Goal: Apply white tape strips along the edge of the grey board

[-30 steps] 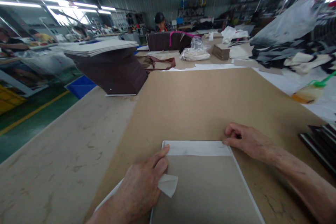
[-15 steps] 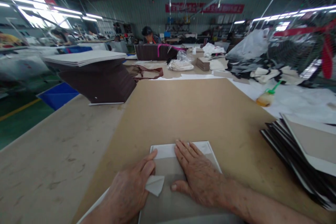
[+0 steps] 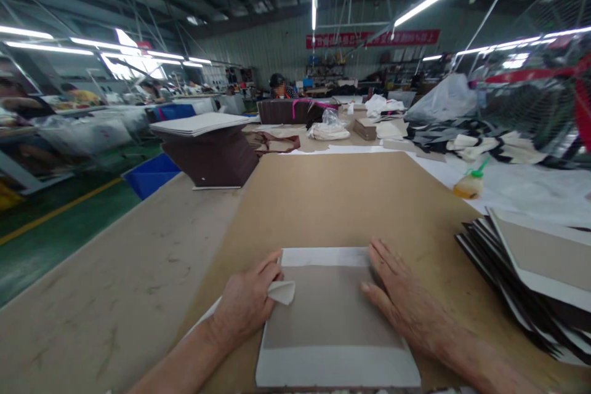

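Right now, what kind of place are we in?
It looks like a factory workshop. A long work table runs ahead, a tall stack of boards sits on it, and a worker is farther back under long ceiling lights.

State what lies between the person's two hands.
The head view shows a grey panel with white ends between left hand and right hand, and a white scrap by the left fingers.
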`<state>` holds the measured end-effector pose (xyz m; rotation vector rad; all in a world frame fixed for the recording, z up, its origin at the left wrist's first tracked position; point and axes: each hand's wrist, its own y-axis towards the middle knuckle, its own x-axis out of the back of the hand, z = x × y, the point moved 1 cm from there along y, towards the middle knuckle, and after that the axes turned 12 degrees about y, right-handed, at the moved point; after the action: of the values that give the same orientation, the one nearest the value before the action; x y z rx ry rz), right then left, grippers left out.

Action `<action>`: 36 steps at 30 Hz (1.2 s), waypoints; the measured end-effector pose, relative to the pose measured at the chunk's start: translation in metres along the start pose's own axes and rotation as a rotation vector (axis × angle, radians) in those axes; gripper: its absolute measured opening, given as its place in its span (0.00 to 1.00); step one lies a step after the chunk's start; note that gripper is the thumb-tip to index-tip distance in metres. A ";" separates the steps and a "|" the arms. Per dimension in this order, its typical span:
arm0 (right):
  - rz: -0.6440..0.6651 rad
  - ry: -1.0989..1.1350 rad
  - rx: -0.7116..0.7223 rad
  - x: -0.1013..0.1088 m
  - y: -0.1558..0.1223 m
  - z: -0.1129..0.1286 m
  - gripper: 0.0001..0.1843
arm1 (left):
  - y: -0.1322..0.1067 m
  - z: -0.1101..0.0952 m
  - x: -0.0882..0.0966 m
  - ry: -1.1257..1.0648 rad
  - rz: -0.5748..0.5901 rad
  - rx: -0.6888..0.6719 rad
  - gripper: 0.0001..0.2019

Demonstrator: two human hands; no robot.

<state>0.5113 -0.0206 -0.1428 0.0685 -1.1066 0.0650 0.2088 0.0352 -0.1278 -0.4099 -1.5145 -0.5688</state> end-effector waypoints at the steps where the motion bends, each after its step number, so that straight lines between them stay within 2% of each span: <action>1: 0.035 0.032 0.064 -0.001 0.003 0.012 0.39 | 0.001 -0.004 0.004 0.007 0.005 0.005 0.10; 2: 0.071 0.063 0.121 -0.003 0.007 0.023 0.38 | 0.004 -0.009 0.008 0.017 0.022 -0.012 0.12; 4: 0.117 0.105 0.197 -0.009 0.017 0.038 0.36 | 0.012 -0.023 0.014 0.051 0.084 -0.101 0.23; 6: 0.127 0.108 0.249 -0.017 0.026 0.042 0.34 | 0.023 -0.036 0.016 0.093 0.138 -0.179 0.33; 9: 0.109 0.077 0.309 -0.028 0.034 0.038 0.34 | 0.036 -0.048 0.012 0.122 0.179 -0.181 0.31; 12: 0.091 0.065 0.334 -0.032 0.034 0.034 0.36 | 0.036 -0.049 0.007 0.111 0.191 -0.147 0.27; 15: 0.078 0.051 0.309 -0.033 0.033 0.032 0.37 | 0.020 -0.039 0.007 0.116 0.211 -0.110 0.28; 18: 0.049 0.005 0.224 -0.035 0.028 0.021 0.40 | -0.009 -0.021 0.008 0.098 0.229 -0.054 0.31; 22: -0.024 -0.039 0.115 -0.034 0.015 -0.007 0.43 | -0.047 0.002 0.009 -0.006 0.189 0.033 0.25; 24: -0.058 -0.023 0.081 -0.029 0.008 -0.019 0.43 | -0.055 0.006 0.011 -0.052 0.154 0.047 0.23; 27: -0.072 0.003 0.084 -0.021 0.006 -0.024 0.40 | -0.040 0.000 0.022 -0.073 0.089 0.050 0.23; 31: -0.005 0.014 0.071 -0.018 0.010 -0.013 0.38 | 0.010 -0.025 0.033 0.055 0.102 -0.042 0.29; 33: 0.036 0.032 0.060 -0.015 0.009 -0.007 0.38 | 0.026 -0.036 0.031 0.112 0.097 -0.127 0.31; 36: 0.089 0.092 0.071 -0.002 0.003 0.000 0.37 | 0.026 -0.039 0.018 0.120 0.060 -0.219 0.30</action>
<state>0.5102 -0.0175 -0.1444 0.0788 -1.0153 0.1854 0.2552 0.0312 -0.1082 -0.5779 -1.3255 -0.7022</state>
